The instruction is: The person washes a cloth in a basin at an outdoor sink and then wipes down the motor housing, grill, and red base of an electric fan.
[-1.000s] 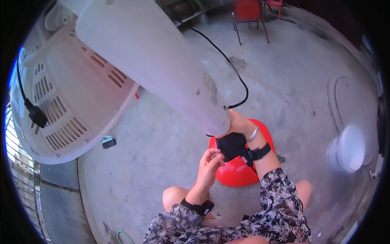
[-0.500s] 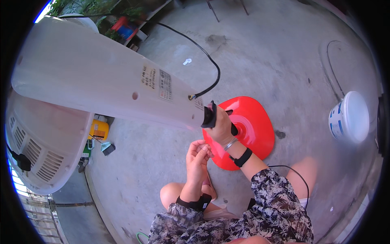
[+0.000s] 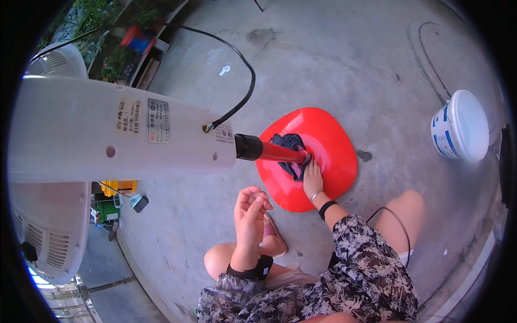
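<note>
A tall appliance with a white plastic body (image 3: 70, 134) and vented side pieces leans in from the left. Its red pole (image 3: 277, 152) runs from a black collar (image 3: 249, 147) down to a rounded red base (image 3: 338, 151) on the concrete. A dark cloth (image 3: 291, 142) with pinkish patches is bunched around the pole's foot. My right hand (image 3: 313, 180) is closed on that cloth, pressing it to the base beside the pole. Raised to the left of the base, my left hand (image 3: 249, 212) has its fingers curled in toward the thumb; whatever they might hold is too small to make out.
A black cord (image 3: 245, 64) loops out of the white body. To the right stands a white bucket (image 3: 464, 126). A brush-like tool (image 3: 139, 203), a yellow container (image 3: 121, 187) and a green one (image 3: 109, 210) are at the left. Plants (image 3: 91, 24) line the back left.
My right hand has slid the cloth down the pole from the black collar to the base. The left hand stays raised, fingers still curled. My view has shifted, showing the appliance more level.
</note>
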Motion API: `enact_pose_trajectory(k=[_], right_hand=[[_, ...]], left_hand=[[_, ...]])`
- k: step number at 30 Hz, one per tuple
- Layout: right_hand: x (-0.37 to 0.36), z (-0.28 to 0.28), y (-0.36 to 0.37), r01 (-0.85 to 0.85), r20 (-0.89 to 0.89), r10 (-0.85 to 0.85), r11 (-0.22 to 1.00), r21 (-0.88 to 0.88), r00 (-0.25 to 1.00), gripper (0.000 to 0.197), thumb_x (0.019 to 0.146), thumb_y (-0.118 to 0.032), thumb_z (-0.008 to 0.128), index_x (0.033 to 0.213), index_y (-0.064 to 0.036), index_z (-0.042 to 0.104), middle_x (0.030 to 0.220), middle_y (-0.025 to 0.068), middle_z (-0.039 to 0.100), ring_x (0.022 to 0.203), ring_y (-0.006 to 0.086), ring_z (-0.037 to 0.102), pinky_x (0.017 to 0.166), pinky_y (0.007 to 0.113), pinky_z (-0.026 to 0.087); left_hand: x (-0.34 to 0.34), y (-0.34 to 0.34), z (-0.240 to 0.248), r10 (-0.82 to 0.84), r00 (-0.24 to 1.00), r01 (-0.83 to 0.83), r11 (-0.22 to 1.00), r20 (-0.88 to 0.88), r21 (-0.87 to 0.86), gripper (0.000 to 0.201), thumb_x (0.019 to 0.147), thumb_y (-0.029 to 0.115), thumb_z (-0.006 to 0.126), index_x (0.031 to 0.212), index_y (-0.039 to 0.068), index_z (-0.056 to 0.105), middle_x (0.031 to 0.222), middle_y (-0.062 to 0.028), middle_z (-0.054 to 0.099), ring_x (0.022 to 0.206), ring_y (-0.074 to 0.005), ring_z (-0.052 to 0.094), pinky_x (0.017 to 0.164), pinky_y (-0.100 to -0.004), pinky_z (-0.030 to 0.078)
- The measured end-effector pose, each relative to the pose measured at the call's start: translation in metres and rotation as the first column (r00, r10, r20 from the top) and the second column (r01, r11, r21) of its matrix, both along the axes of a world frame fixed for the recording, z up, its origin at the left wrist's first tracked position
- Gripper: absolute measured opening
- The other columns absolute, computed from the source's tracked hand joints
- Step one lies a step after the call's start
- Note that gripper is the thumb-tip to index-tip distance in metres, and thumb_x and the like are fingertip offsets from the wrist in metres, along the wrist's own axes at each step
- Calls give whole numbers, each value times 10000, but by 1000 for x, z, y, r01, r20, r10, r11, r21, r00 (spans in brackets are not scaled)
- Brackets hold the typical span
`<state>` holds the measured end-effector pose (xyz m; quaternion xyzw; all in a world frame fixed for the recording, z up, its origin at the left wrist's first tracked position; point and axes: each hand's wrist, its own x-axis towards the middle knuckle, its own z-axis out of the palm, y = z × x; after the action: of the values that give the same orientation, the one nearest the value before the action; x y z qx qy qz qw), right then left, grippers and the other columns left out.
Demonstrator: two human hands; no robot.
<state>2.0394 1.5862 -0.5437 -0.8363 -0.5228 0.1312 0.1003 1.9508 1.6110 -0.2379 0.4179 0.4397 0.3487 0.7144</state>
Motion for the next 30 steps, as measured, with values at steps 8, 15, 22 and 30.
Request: enact_pose_trajectory(k=[8, 15, 22, 30], right_hand=[[-40, 31, -3, -282, -142, 249, 906, -314, 958, 351, 825, -163, 380, 1071, -8, 577, 1184, 186, 505, 1115, 347, 454, 909, 452, 366], [40, 71, 16, 220, -707, -258, 964, -147, 658, 443, 764, -302, 550, 1010, 66, 527, 867, 297, 572, 814, 381, 583, 735, 443, 464], [-34, 53, 7, 272, -364, -266, 962, -37, 893, 843, 629, -405, 708, 1266, -20, 312, 1349, 265, 172, 1203, 477, 230, 967, 577, 224], [-24, 32, -36, -404, -217, 485, 853, 329, 847, 312, 632, -163, 598, 921, -66, 534, 1202, 154, 412, 1137, 417, 336, 970, 510, 267]], left_hand=[[1, -1, 3, -80, 996, 80, 997, -41, 2, 172, 837, 40, 482, 1006, 11, 466, 852, -70, 533, 718, -129, 533, 681, -259, 451], [-7, -3, 13, -51, 999, 51, 999, 20, -4, 170, 837, 46, 487, 1003, 13, 467, 853, -64, 529, 723, -127, 529, 692, -255, 447], [-13, -7, 21, -14, 999, 14, 1000, 39, -7, 183, 831, 34, 499, 1008, 11, 459, 865, -73, 530, 728, -128, 522, 689, -257, 444], [-24, -6, 20, -15, 999, 14, 1000, -50, -15, 194, 827, 55, 512, 1005, 2, 455, 845, -73, 517, 733, -134, 516, 690, -268, 445]])
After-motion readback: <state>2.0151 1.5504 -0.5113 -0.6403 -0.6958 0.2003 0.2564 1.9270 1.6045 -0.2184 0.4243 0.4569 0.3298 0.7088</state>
